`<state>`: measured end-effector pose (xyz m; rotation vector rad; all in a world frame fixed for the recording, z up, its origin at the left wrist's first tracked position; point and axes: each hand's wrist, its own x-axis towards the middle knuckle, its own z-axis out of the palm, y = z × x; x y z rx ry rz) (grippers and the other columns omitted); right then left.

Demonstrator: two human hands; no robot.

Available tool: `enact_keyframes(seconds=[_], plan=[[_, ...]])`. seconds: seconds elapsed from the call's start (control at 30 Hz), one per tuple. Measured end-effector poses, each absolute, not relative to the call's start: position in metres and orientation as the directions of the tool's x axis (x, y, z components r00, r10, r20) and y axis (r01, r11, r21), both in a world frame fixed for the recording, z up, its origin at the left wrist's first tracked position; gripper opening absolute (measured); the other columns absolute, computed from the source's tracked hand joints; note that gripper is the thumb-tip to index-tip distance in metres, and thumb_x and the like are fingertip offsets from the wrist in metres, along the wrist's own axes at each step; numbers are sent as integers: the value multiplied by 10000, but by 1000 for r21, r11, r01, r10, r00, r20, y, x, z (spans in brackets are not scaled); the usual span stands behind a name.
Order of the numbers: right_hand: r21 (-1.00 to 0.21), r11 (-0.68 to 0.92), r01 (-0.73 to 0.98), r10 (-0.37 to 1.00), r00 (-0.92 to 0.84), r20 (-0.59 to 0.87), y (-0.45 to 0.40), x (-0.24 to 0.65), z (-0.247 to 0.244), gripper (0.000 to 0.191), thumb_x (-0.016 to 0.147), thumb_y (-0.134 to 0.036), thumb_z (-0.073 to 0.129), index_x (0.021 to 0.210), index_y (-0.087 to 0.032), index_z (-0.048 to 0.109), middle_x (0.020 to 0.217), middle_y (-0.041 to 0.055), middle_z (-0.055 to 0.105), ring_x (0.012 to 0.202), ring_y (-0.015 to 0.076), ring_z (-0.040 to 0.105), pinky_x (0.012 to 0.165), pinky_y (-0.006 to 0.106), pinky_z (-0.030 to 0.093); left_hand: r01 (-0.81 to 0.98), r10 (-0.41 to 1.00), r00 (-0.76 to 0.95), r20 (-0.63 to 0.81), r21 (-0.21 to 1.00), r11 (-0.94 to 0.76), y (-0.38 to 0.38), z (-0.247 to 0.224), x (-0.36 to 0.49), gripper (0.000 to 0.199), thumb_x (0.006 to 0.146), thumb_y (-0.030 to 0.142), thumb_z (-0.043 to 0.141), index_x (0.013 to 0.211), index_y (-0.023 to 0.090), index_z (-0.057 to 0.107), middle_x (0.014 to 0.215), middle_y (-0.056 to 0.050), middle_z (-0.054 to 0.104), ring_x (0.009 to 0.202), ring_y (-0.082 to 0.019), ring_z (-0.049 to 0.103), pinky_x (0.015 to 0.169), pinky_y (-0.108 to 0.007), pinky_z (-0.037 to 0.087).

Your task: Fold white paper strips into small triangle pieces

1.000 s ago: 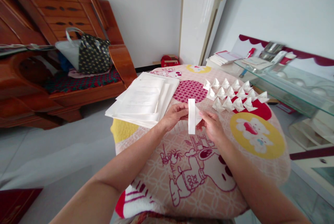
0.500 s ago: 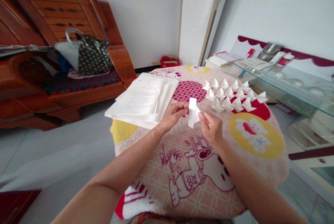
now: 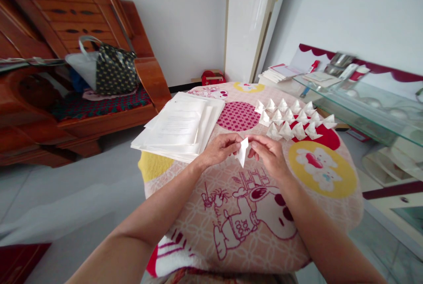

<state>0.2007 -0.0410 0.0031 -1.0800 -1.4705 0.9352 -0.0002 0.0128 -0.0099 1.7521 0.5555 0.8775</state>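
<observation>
A small folded white paper (image 3: 243, 152) with pointed ends is held between both hands above the patterned tablecloth (image 3: 194, 213). My left hand (image 3: 222, 148) pinches its left side between thumb and fingers. From the right, my right hand (image 3: 268, 154) grips the other side, its fingers bent around the upper edge. Beyond the right hand stand rows of several folded white paper pieces (image 3: 286, 130) with pointed tips. A stack of white sheets (image 3: 178, 121), the upper one printed, lies on the tablecloth to the left.
On the left is a wooden bench (image 3: 112, 116) with a dotted bag (image 3: 115, 70) on it. A glass-topped cabinet (image 3: 370, 107) stands to the right, holding papers and metal containers. A tall white appliance (image 3: 246, 32) stands behind the table.
The paper has gone from an upright rectangular strip with a flap to a narrower pointed shape. My right hand has moved up, its fingers now over the paper's top; the view has shifted slightly.
</observation>
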Motion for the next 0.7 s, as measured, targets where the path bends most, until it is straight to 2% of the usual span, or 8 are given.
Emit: enact_keyframes(seconds=[0.1,0.2,0.3,0.4,0.57,0.7], plan=[[-964,248,96,968,-63,243,-41,201,2,210,814,-386,748,889,-193,783,669,6,697,542,123,596,499,248,450,-12,719,634,286,932,-361,14,-12,-1,298,945,436,606,882,147,640,707,7,555,644,-110,500,606,-237,397],[-981,190,42,980,-63,187,-43,201,3,169,769,-358,799,815,-199,767,597,-9,676,493,114,578,461,234,438,2,717,640,276,933,-360,14,-14,-2,268,942,408,602,880,149,633,701,13,550,633,-105,493,595,-233,393],[-994,106,-13,987,-123,107,-45,200,5,177,790,-368,783,807,-195,751,542,-10,662,426,109,551,396,217,394,9,711,654,259,937,-350,14,-14,-2,263,946,399,602,870,149,634,698,13,548,631,-101,487,587,-231,390],[-996,41,-82,985,-165,54,-46,199,4,212,803,-396,772,785,-190,721,566,6,687,442,126,601,379,209,409,-41,706,663,250,953,-300,13,-12,0,261,923,406,650,896,147,626,740,6,563,663,-101,509,603,-231,404],[-987,27,-159,990,-134,48,-44,198,2,226,784,-397,797,799,-189,709,638,23,731,506,151,674,405,214,474,-123,727,625,282,956,-265,7,-6,6,394,780,400,833,966,153,589,786,21,572,626,-69,468,566,-213,365],[-984,44,-175,991,-117,65,-44,198,2,215,786,-389,797,800,-190,716,637,25,737,500,153,676,407,218,484,-131,739,599,309,948,-289,3,-3,9,383,816,407,815,973,156,572,766,24,575,602,-62,468,548,-208,355]])
